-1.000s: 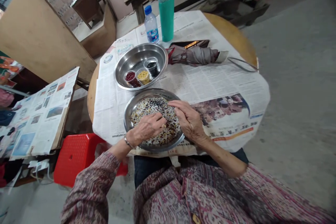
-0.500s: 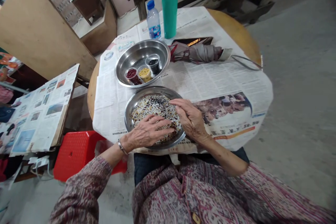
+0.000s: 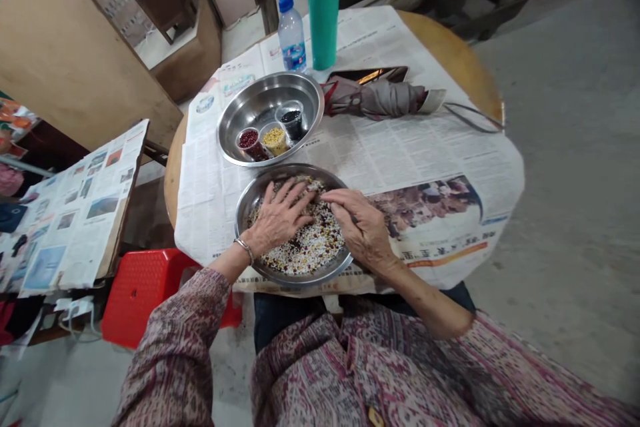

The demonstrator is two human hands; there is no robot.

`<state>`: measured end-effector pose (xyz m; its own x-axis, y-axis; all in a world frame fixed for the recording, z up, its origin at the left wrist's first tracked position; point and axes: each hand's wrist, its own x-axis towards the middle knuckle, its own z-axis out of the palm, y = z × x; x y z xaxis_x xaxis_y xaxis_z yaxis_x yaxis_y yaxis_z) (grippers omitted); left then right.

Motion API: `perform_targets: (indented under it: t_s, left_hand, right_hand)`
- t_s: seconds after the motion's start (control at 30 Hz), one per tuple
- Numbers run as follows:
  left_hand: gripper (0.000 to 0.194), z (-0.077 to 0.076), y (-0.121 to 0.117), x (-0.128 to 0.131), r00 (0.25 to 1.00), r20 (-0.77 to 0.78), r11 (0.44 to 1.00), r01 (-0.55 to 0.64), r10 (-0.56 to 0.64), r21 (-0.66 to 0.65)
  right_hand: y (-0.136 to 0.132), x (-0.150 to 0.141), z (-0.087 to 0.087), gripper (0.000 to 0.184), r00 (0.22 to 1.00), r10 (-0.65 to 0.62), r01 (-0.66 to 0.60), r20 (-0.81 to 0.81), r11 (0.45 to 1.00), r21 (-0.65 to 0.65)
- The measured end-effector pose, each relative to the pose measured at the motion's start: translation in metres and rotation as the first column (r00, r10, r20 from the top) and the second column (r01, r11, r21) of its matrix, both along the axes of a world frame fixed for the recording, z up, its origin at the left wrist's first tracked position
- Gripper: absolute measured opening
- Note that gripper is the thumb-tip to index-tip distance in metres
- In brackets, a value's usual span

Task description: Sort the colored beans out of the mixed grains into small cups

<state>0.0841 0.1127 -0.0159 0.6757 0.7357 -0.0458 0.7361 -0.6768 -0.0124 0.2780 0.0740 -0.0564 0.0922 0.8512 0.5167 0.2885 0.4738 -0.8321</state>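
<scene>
Left hand (image 3: 280,217): fingers spread, flat on the mixed grains (image 3: 305,247), palm over the far-left part of the steel plate (image 3: 293,279). Not gripping anything. Bracelet (image 3: 245,250) on that wrist.

Right hand (image 3: 357,227): fingers curled down, fingertips (image 3: 331,195) in the grains near the plate's right rim, heel of the hand over the rim. Can't tell if it's pinching any grains.

Hands apart, but only just: left thumb and right fingertips sit close together above the middle of the plate.

Plate sits directly under both hands, on newspaper (image 3: 415,153) over a round wooden table (image 3: 460,60). Grains are white, dark and yellowish, mixed.

Ahead of the left hand: steel bowl (image 3: 265,97) holding three small cups: red beans (image 3: 253,145), yellow grains (image 3: 275,140), black grains (image 3: 291,123). Ahead of the right hand: folded umbrella (image 3: 375,99), phone (image 3: 373,75). Further ahead: water bottle (image 3: 292,27), teal flask (image 3: 323,7).
</scene>
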Motion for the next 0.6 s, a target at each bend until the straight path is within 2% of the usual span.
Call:
perform_targets:
  t_s: [0.13, 0.2, 0.27, 0.33, 0.4, 0.5, 0.6]
  left_hand:
    - [0.046, 0.003, -0.009, -0.013, 0.972, 0.052, 0.969, -0.234, 0.231, 0.074]
    - [0.054, 0.0, -0.019, -0.018, 0.945, 0.072, 0.943, -0.323, 0.318, 0.075]
    - [0.07, -0.004, -0.029, -0.018, 0.93, 0.065, 0.93, -0.364, 0.361, 0.05]
    - [0.083, -0.008, -0.039, -0.015, 0.938, 0.035, 0.938, -0.346, 0.346, 0.009]
    - [0.089, -0.01, -0.047, -0.009, 0.962, 0.007, 0.961, -0.274, 0.274, -0.026]
    - [0.091, -0.012, -0.053, 0.003, 0.995, -0.007, 0.994, -0.101, 0.1, -0.047]
    - [0.087, -0.014, -0.049, 0.015, 1.0, 0.004, 0.999, 0.025, -0.024, -0.042]
  right_hand:
    - [0.0, 0.0, 0.0, 0.023, 1.0, 0.002, -0.002, -0.009, 1.0, 0.006]
    - [0.0, 0.0, 0.0, 0.023, 1.0, 0.005, -0.005, -0.012, 1.0, 0.01]
    - [0.0, 0.0, -0.001, 0.023, 1.0, 0.005, -0.005, -0.01, 1.0, 0.007]
    - [0.0, 0.001, -0.002, 0.023, 1.0, 0.004, -0.004, -0.007, 1.0, 0.004]
    - [0.0, 0.0, -0.003, 0.023, 1.0, 0.003, -0.003, -0.008, 1.0, 0.006]
    - [0.0, 0.0, -0.003, 0.024, 1.0, 0.006, -0.006, -0.017, 1.0, 0.004]
    - [0.0, 0.0, -0.002, 0.025, 1.0, 0.009, -0.009, -0.021, 1.0, -0.007]
